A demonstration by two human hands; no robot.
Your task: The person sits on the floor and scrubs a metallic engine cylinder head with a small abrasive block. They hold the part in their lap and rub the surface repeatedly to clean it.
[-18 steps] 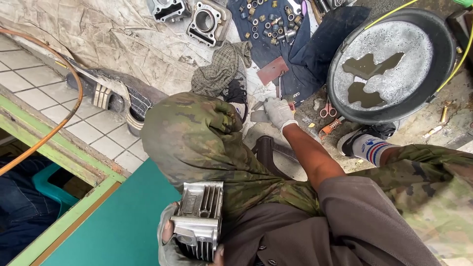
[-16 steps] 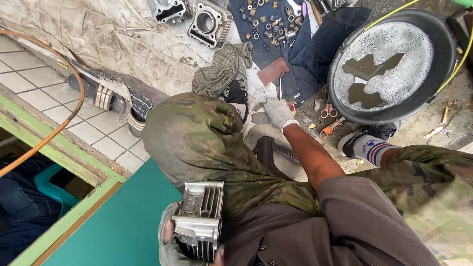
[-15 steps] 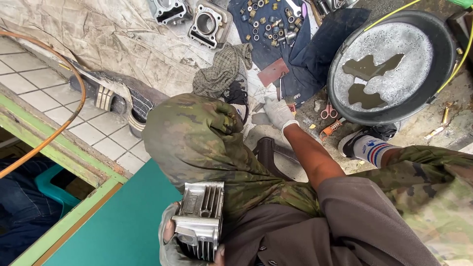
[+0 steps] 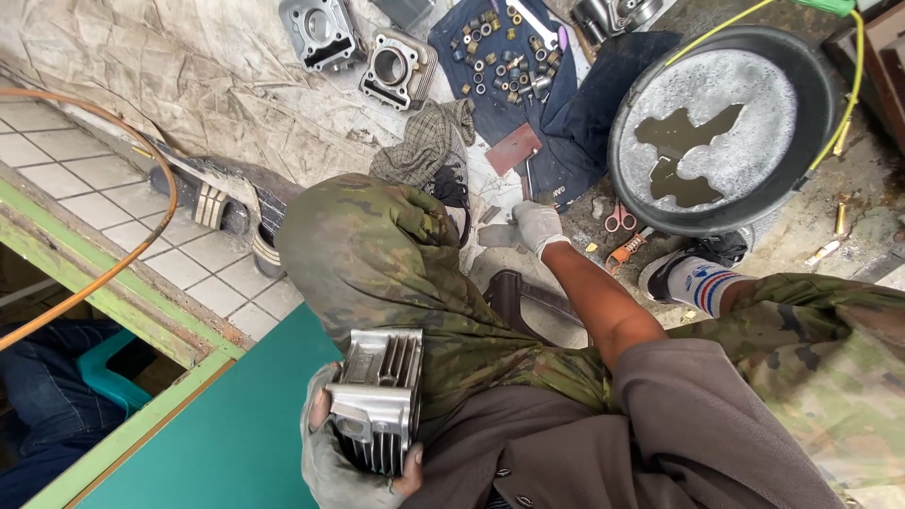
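Left hand (image 4: 344,462) grips the finned cylinder (image 4: 379,396) at the knee, off the ground; right hand (image 4: 537,224) reaches down among floor scraps, its grip unclear, with two more cylinders (image 4: 401,68) waiting untouched.

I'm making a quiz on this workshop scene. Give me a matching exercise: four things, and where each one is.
Things:
1. finned engine cylinder
2. scissors
3. black basin
4. checked rag

Places:
A. top right, holding dark liquid
B. on the ground just below the basin
C. held in the gloved left hand
D. above the left knee

Pairs: 1-C, 2-B, 3-A, 4-D
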